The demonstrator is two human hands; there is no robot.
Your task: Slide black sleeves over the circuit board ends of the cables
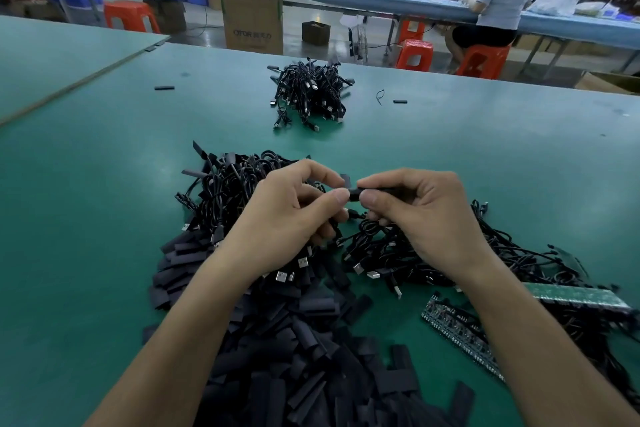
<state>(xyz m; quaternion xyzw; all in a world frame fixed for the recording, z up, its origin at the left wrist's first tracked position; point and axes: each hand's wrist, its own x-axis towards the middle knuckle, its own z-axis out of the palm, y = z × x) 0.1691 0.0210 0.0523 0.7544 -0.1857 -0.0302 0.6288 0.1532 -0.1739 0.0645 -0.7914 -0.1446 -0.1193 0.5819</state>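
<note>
One black sleeve (360,193) sits pinched in right hand (427,215); left hand (287,215) pinches cable (354,212) at its mouth; cardboard box (252,22) contents unseen.

Factory assembly floor, apparently: long worktables (433,107), cable heaps (308,94), stools (414,54), cartons (252,21).

Black sleeve (355,195): horiz., raised just above cable heap (228,184). Loose sleeves (294,357): flat black pcs, piled nearer than heap. Cable bundle (308,94): beyond heap, well apart.
</note>
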